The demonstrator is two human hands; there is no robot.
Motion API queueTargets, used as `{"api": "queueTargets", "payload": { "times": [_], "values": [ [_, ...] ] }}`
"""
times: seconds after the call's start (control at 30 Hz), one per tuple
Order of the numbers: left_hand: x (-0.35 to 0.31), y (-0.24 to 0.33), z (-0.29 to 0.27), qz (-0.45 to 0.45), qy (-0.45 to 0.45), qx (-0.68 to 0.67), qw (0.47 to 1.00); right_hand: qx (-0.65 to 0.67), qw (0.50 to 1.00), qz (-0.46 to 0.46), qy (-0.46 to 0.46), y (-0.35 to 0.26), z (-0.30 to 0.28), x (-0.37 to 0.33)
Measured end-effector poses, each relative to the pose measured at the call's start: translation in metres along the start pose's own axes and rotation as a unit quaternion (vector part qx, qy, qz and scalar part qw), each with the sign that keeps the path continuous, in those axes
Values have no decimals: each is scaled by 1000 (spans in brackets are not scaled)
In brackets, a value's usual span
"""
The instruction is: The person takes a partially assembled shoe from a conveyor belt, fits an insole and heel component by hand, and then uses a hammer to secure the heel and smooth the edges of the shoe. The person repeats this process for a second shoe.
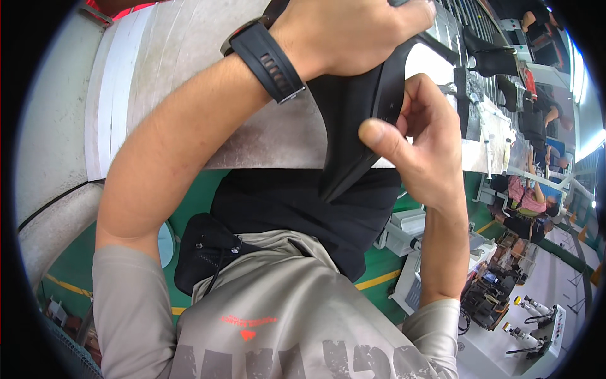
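A black pointed boot (353, 120) is held over the near edge of the worktable, its toe toward my body. My left hand (347, 35), below a dark wristwatch (268, 60), lies across the upper part of the boot with its fingers bent round it; some fingertips are hidden at the top of the picture. On the boot's right side, my right hand (432, 136) grips the edge, thumb in front and fingers curled behind.
The worktable (164, 63) has a pale, worn top. To the right, more black boots (492, 60) stand by a rack of metal rollers. Several people work farther right. Machines (530, 335) stand on the green floor (385, 297) at lower right.
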State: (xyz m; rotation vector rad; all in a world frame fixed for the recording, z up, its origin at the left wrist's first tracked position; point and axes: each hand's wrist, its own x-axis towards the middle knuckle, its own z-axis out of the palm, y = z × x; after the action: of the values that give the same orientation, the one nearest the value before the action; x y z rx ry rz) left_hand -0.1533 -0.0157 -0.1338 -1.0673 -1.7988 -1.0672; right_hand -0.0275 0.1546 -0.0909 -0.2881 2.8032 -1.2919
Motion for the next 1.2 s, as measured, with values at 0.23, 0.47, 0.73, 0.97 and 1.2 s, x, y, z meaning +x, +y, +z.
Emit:
{"api": "queueTargets", "payload": {
  "times": [0.23,0.47,0.73,0.97,1.2],
  "values": [
    [-1,0,-1,-19,1,-19,1000,130,991,9,17,18,11,-10],
    [0,10,-14,-6,-62,-27,998,174,981,26,83,16,27,-9],
    [8,-3,-52,-350,-127,-209,904,220,965,-2,144,5,21,21],
    [-49,80,-103,-164,-134,64,975,-77,968,-186,150,49,-6,-2],
    [-56,81,-99,-83,-260,60,960,-133,949,-251,136,64,-4,3]
  ]
}}
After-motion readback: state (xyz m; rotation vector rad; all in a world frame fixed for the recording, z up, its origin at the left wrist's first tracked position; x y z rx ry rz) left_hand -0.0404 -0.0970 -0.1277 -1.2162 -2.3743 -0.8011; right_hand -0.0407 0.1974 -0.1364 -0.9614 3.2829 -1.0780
